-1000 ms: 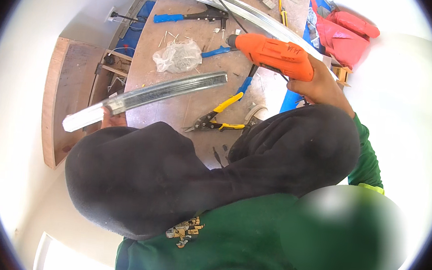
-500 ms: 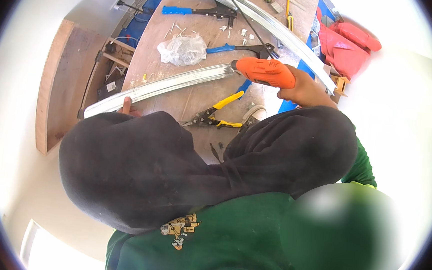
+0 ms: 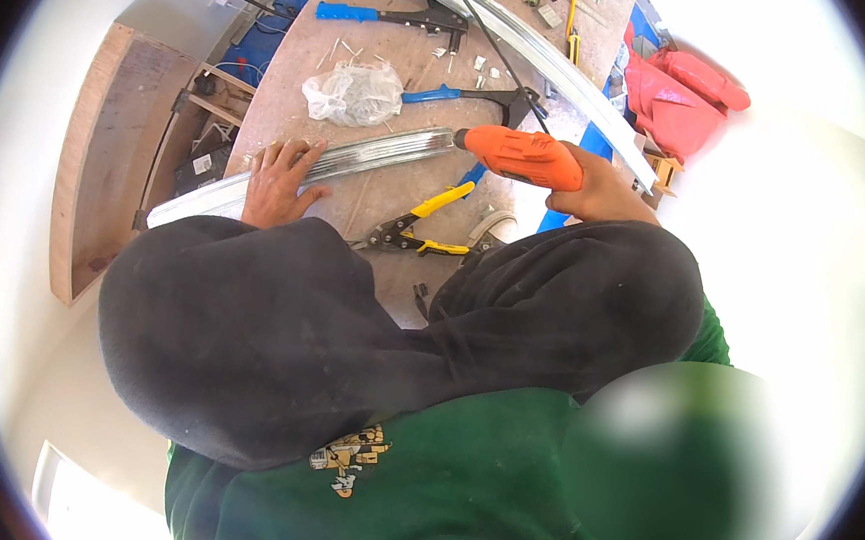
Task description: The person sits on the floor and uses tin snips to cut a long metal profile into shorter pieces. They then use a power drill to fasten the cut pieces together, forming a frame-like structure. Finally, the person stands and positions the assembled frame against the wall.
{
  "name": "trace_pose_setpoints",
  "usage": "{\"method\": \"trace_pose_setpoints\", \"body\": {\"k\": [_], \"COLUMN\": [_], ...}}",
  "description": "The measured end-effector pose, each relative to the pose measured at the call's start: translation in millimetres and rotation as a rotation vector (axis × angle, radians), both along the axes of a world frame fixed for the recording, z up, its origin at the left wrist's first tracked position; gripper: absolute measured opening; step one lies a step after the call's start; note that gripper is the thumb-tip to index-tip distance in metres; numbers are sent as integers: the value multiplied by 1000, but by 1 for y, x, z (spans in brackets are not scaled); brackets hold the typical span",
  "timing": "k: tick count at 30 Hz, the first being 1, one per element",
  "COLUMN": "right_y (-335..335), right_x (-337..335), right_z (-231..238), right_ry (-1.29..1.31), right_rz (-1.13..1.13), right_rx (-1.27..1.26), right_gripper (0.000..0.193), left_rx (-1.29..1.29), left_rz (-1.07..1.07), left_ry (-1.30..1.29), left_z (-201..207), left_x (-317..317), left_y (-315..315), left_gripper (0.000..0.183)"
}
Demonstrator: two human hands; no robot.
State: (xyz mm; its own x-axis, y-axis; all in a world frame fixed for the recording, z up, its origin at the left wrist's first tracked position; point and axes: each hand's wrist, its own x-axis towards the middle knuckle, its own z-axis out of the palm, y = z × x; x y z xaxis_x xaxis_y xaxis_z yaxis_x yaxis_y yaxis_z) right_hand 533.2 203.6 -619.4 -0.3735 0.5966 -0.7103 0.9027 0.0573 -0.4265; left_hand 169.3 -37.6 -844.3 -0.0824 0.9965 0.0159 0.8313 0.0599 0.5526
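My right hand (image 3: 603,194) is wrapped round the grip of an orange power drill (image 3: 524,157). The drill's nose meets the right end of a silvery metal channel (image 3: 386,152), which lies slanting across the work table. On the left part of this channel my left hand (image 3: 283,181) lies palm down, fingers spread over the metal. Just in front of the channel rest yellow-handled tin snips (image 3: 410,230), jaws toward my left knee. Beyond it are a clear plastic bag (image 3: 353,94) and a blue-handled hand riveter (image 3: 475,97). Whether the drill's bit is inside the metal cannot be seen.
A second long metal channel (image 3: 547,62) runs along the table's right side, a thin dark rod (image 3: 490,48) across it. Another blue-handled riveter (image 3: 400,17) lies farther back among small rivets. A wooden box (image 3: 125,148) stands left; red bags (image 3: 675,96) lie at right.
My left hand has come up from the near edge of the channel and now lies flat on top of it. The drill stays at the channel's right end; the whole view has shifted slightly.
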Motion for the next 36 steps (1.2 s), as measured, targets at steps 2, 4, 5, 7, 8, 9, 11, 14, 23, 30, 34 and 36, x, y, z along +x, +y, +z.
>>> {"method": "trace_pose_setpoints", "body": {"k": [2, 4, 5, 7, 8, 9, 11, 14, 23, 30, 34, 36], "right_y": [0, 0, 1, 3, 4, 5, 6, 7, 13, 23, 24, 24], "right_x": [0, 0, 1, 1, 0, -1, -4, -8, -19, -34, -39, -41], "right_z": [-2, -3, -2, -2, -2, -3, -4, -4, -2, 0, 3, 5], "right_ry": [25, 18, 9, -3, -9, -15, -9, -28, -73, -56, -80, -82], "right_rz": [29, 36, 37, 38, 36, 32, 33, 41, 116, 312, 358, 360], "right_rx": [5, 12, 18, 17, 8, -2, -7, -5, -8, 45, 61, 55], "right_gripper": [69, 68, 68, 67, 66, 66, 65, 64, 62, 60, 58, 58], "left_rx": [-120, -79, -75, -72, -31, -70, -91, 1, -21, -12, -30, -44], "left_rz": [28, 36, 48, 53, 60, 61, 68, 62, 76, 66, 64, 68], "left_ry": [-55, -56, -65, -69, -82, -63, -48, -56, -33, -75, -95, -101], "left_z": [-9, -13, -13, -13, -12, -11, -11, -11, -14, -20, -21, -21], "left_x": [4, 6, 7, 8, 8, 8, 8, 8, 10, 6, 6, 6], "left_y": [0, -2, -4, -5, -5, -4, -3, -2, -4, -3, -3, -2], "left_gripper": [74, 73, 72, 72, 71, 71, 71, 69, 68, 72, 71, 71]}}
